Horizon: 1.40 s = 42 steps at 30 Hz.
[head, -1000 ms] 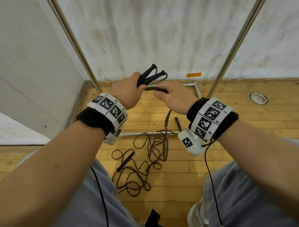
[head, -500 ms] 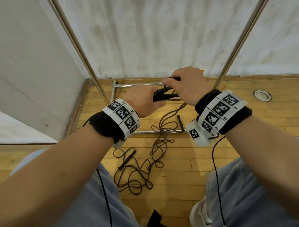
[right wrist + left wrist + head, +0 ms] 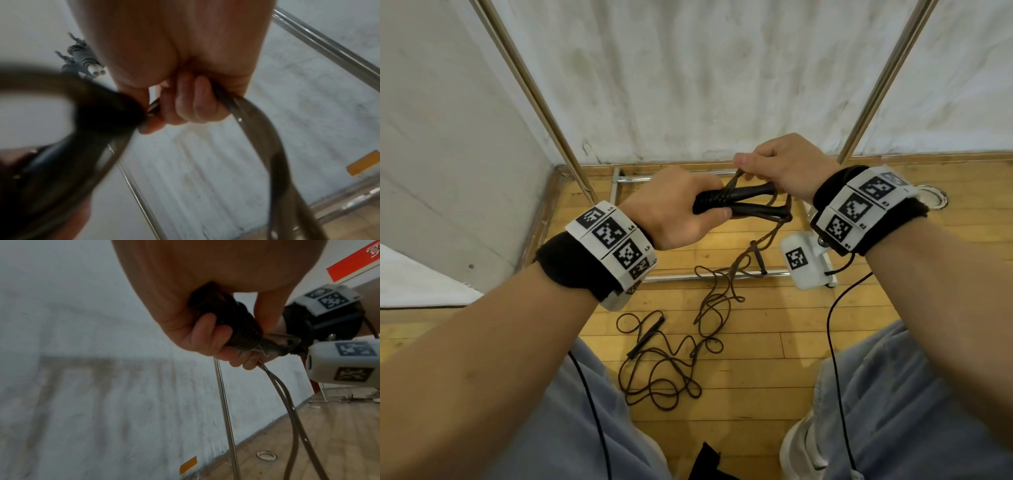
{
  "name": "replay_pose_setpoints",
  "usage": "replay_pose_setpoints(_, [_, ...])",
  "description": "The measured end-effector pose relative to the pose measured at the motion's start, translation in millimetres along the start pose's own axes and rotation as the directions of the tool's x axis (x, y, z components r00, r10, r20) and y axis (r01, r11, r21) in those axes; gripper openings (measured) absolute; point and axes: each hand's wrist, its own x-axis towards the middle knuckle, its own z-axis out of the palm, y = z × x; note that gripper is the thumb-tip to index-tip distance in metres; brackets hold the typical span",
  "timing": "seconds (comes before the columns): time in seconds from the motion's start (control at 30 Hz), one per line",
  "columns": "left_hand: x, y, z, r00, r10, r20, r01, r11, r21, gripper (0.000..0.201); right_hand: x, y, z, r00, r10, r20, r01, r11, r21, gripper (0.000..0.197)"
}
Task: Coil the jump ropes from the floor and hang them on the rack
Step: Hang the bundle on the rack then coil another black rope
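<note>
Here the coiling step is in hand: the left hand (image 3: 674, 209) is clenched round both black handles (image 3: 739, 202) of one jump rope, its grip level, thumb toward the body. Just beside it, slightly higher, the right hand (image 3: 787, 164) pinches the doubled cord (image 3: 736, 178) over the handles. Below both grips the cord trails to the floor (image 3: 791, 359), where a second rope (image 3: 664, 370) lies tangled. Next, probably, another wrap, then the rack (image 3: 880, 85).

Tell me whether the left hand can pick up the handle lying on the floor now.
Probably not: the left hand already grips two rope handles. The floor handle lies unobstructed below.
</note>
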Motion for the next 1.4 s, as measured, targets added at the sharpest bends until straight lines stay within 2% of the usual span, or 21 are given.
replay_pose_setpoints(0.07, [-4, 3, -3, 0.998, 0.0, -0.062, -0.004, 0.998, -0.064, 0.015, -1, 1, 8, 1.0, 0.011, 0.03, -0.015, 0.99, 0.139, 0.041])
replay_pose_setpoints(0.17, [-6, 5, -5, 0.98, -0.08, -0.184, 0.043, 0.98, -0.196, 0.019, -3, -3, 29, 0.993, 0.108, 0.041, -0.116, 0.928, 0.353, 0.031])
replay_pose_setpoints(0.23, [-4, 5, -6, 0.955, -0.154, -0.254, 0.086, 0.962, -0.26, 0.028, -6, -6, 44, 0.985, 0.139, 0.104, -0.168, 0.911, 0.377, 0.034])
replay_pose_setpoints(0.3, [-1, 4, -7, 0.926, -0.208, -0.314, 0.112, 0.948, -0.298, 0.036, -10, -10, 56, 0.981, 0.111, 0.159, -0.168, 0.894, 0.414, 0.039])
replay_pose_setpoints(0.37, [2, 3, -6, 0.899, -0.269, -0.347, 0.149, 0.93, -0.335, 0.04, -12, -15, 63, 0.981, 0.141, 0.137, -0.187, 0.884, 0.428, 0.044])
replay_pose_setpoints(0.47, [9, 1, -4, 0.865, -0.355, -0.355, 0.207, 0.896, -0.392, 0.033, -14, -19, 69, 0.992, 0.122, -0.017, -0.111, 0.945, 0.308, 0.049])
replay_pose_setpoints(0.57, [14, 1, -6, 0.842, -0.383, -0.379, 0.208, 0.88, -0.427, 0.029, -18, -19, 73, 0.989, -0.022, -0.149, 0.033, 0.997, 0.072, 0.034])
replay_pose_setpoints(0.63, [15, 1, -6, 0.844, -0.361, -0.396, 0.195, 0.896, -0.399, 0.028, -20, -17, 76, 0.988, -0.045, -0.147, 0.044, 0.999, -0.01, 0.022])
replay_pose_setpoints(0.77, [15, 3, 4, 0.893, -0.288, -0.347, 0.199, 0.942, -0.269, 0.015, -14, -10, 79, 0.994, 0.026, -0.103, -0.055, 0.954, -0.294, 0.025])
replay_pose_setpoints(0.8, [15, 3, 6, 0.899, -0.283, -0.336, 0.2, 0.945, -0.259, 0.014, -12, -10, 79, 0.995, 0.065, -0.076, -0.085, 0.954, -0.289, 0.024])
replay_pose_setpoints(0.87, [17, 3, 8, 0.901, -0.278, -0.334, 0.2, 0.948, -0.25, 0.015, -9, -11, 80, 0.991, 0.131, 0.005, -0.129, 0.981, -0.143, 0.028])
replay_pose_setpoints(0.93, [18, 4, 7, 0.897, -0.27, -0.351, 0.19, 0.951, -0.245, 0.017, -8, -13, 80, 0.982, 0.173, 0.075, -0.183, 0.97, 0.16, 0.02])
replay_pose_setpoints(1.0, [18, 5, 5, 0.888, -0.26, -0.379, 0.175, 0.954, -0.244, 0.021, -10, -15, 80, 0.974, 0.187, 0.128, -0.225, 0.864, 0.451, 0.009])
replay_pose_setpoints(1.07, [17, 4, 4, 0.88, -0.255, -0.4, 0.161, 0.953, -0.255, 0.021, -13, -13, 79, 0.973, 0.182, 0.144, -0.232, 0.782, 0.578, 0.015])
replay_pose_setpoints(1.13, [15, 1, 2, 0.879, -0.256, -0.403, 0.155, 0.951, -0.266, 0.016, -16, -9, 74, 0.983, 0.159, 0.089, -0.182, 0.807, 0.562, 0.017])
replay_pose_setpoints(1.17, [15, -2, 2, 0.88, -0.263, -0.395, 0.164, 0.95, -0.267, 0.017, -18, -7, 70, 0.989, 0.14, 0.049, -0.145, 0.841, 0.521, 0.013])
replay_pose_setpoints(1.23, [14, -8, 3, 0.89, -0.283, -0.358, 0.204, 0.948, -0.243, 0.024, -20, -2, 64, 0.994, 0.113, -0.004, -0.1, 0.895, 0.435, 0.018])
replay_pose_setpoints(1.4, [16, -11, 6, 0.899, -0.29, -0.328, 0.278, 0.957, -0.083, 0.031, -18, 2, 62, 0.988, 0.148, -0.052, -0.122, 0.932, 0.341, 0.029])
